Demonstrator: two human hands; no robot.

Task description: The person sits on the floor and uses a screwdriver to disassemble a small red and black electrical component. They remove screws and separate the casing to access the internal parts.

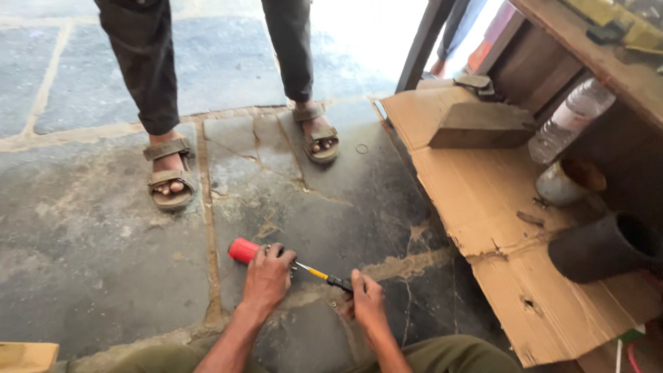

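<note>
Low in the middle of the frame, the person's 2 hands work on a screwdriver point(290, 263) lying close to the stone floor point(90, 255). Its long axis runs from left to right with a slight downward slant: the red handle end points toward the left of the frame, and the thin yellow shaft leads right and a little down to a dark tip end.

The left hand point(268, 276) is curled over the handle, fingers wrapped round it so that only the red butt shows to the left of the knuckles. The right hand point(366, 298) is closed at the dark tip end, fingertips pinched together down by the floor; a small metal piece seems to lie just beside them, but it is too small to make out.

In the upper left and upper middle of the frame another person stands on the floor, with only dark trouser legs and 2 sandalled feet point(169, 181) showing, well apart from the hands. To the right, a flattened sheet of cardboard point(483, 200) covers the floor. On it sit a wooden block point(480, 126), a clear plastic bottle point(570, 119) leaning toward the upper right, and a dark pipe-like tube point(601, 247) lying on its side.
</note>
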